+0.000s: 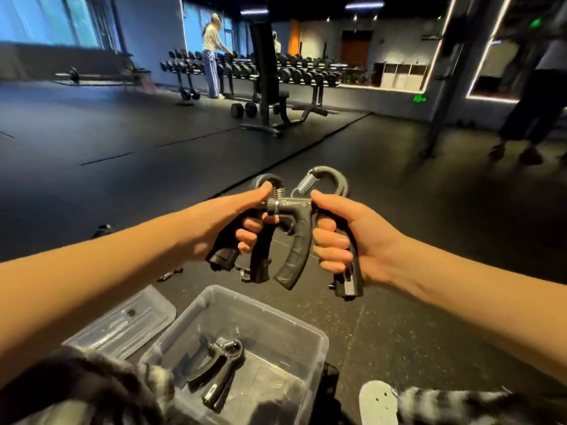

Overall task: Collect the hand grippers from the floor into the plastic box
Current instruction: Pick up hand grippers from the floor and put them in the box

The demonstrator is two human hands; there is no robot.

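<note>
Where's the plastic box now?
The plastic box sits bottom centre of the head view, on the floor, lid on its left, one hand gripper inside.

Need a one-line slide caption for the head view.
Left hand grips one hand gripper, right hand a second hand gripper, beside the clear plastic box holding a third hand gripper.

The left hand [227, 222] and the right hand [349, 234] are bare, and so are both arms. Fuzzy black-and-white cloth [101, 384] shows at the bottom. A pale grey shoe [379, 404] with small dark dots sits near it.
</note>
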